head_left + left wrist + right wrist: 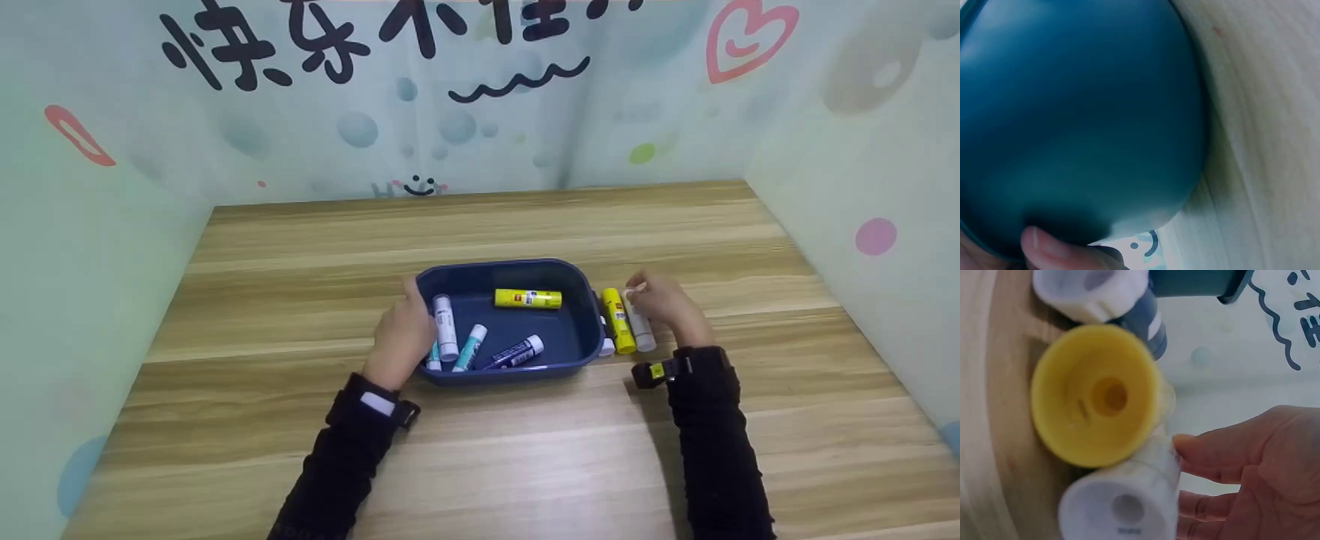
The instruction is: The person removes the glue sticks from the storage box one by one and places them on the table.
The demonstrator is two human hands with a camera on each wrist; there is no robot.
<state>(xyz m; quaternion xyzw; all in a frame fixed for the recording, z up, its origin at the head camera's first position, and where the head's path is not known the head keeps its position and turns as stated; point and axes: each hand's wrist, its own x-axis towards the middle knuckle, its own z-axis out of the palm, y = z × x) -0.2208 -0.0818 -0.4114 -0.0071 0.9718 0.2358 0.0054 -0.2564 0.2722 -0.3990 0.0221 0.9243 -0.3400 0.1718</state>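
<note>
Nearest the head cam, dark sleeves (720,442) are seen. Blue bin (517,376) is gripped at its L end by the L hand (401,337); a fingertip (1050,247) against the outer wall is shown only in L wrist view, bin contents only in head view. White glue stick (642,330), on tabletop (525,465) R of bin, is pinched near its far end by the R hand (670,304), thumb + fingers bent. Yellow glue stick (619,322) is placed just beside it. B/w that & bin, a white-capped navy stick (1140,326) is mostly hidden from head cam; its barrel is revealed in R wrist view, as are the others' hollow ends. In bin, 2nd white stick (445,328), 2nd yellow stick (528,298), 2nd navy stick (514,352) & teal stick (470,349) are held.
</note>
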